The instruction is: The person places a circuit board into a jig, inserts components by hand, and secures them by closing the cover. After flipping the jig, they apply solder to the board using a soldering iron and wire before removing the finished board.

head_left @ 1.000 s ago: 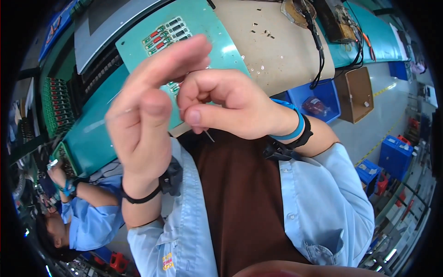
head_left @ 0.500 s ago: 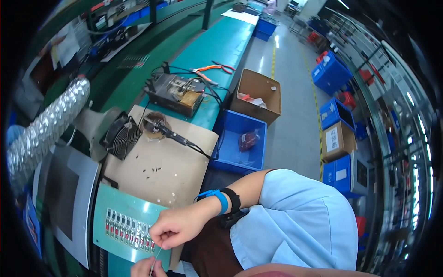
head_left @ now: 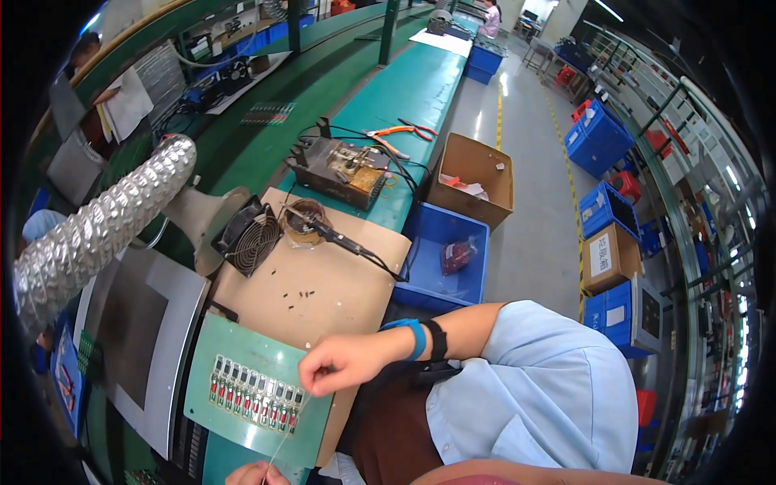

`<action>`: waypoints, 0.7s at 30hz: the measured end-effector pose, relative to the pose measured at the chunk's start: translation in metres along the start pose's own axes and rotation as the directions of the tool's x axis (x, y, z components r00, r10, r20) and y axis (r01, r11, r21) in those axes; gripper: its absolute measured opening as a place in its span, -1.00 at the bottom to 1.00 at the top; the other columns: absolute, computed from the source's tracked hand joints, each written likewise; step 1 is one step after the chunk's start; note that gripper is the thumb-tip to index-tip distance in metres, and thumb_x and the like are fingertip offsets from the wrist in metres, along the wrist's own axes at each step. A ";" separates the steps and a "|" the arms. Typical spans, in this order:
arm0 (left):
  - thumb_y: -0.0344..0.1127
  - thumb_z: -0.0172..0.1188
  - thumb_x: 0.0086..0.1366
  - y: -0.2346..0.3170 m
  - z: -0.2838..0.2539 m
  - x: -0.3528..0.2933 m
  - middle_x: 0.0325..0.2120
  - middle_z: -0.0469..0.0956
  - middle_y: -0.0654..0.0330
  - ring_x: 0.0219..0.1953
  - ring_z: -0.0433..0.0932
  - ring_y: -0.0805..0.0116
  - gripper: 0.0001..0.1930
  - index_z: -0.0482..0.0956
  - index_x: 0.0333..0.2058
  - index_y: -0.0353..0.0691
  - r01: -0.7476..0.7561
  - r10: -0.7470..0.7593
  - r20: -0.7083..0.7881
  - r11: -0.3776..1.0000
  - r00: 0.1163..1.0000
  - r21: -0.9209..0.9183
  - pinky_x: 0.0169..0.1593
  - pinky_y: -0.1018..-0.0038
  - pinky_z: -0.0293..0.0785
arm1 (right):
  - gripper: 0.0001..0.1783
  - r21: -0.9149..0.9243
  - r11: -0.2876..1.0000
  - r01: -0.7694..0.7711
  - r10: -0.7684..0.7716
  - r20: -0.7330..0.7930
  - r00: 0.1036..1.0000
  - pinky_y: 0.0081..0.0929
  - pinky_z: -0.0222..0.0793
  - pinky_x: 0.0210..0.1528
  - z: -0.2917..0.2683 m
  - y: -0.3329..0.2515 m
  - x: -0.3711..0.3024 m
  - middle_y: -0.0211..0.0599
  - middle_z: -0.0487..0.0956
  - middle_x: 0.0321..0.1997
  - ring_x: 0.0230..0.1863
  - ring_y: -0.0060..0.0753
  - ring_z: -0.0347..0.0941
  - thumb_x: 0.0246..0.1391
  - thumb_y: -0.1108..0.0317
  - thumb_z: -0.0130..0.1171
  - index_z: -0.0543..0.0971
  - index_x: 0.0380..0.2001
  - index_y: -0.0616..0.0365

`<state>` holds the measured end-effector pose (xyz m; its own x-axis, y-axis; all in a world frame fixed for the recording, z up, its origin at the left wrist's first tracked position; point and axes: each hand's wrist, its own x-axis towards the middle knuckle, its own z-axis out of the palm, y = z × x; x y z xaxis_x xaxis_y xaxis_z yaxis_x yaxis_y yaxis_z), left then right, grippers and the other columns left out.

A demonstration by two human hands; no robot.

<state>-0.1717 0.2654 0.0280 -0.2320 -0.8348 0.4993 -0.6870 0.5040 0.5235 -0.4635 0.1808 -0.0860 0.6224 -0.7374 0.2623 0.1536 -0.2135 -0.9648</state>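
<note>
Green bench (head_left: 396, 95) holds a sheet (head_left: 230, 434) of boards (head_left: 255, 394); over the sheet's near right corner, a wire (head_left: 284, 439) runs between right hand (head_left: 343, 364) and left hand (head_left: 255, 474), fingers pinching it.

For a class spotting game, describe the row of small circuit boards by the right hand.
On the teal bench, a pale green plate meets a tan sheet. The circuit boards there form one red-marked row, unlike the scattered dark pieces.

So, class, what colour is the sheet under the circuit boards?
The sheet under the circuit boards is light green; the head view shows it best.
</note>
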 end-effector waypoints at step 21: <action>-0.54 0.39 0.32 -0.036 -0.028 -0.054 -0.20 0.61 -0.01 -0.41 0.58 0.22 -0.91 0.71 -0.21 -0.31 0.197 -0.201 -0.032 0.976 0.979 -0.096 -0.39 0.44 0.51 | -0.44 0.661 0.433 0.613 0.304 -0.747 0.591 -0.15 0.50 0.25 -0.080 0.033 -0.033 -0.02 0.51 0.35 0.23 -0.09 0.53 0.53 -0.16 -0.09 0.40 0.34 -0.06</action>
<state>-0.1157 0.2989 0.0015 -0.0669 -0.9115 0.4058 -0.6502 0.3483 0.6752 -0.5403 0.1474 -0.1246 -0.1592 -0.9794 -0.1241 0.9553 -0.1211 -0.2698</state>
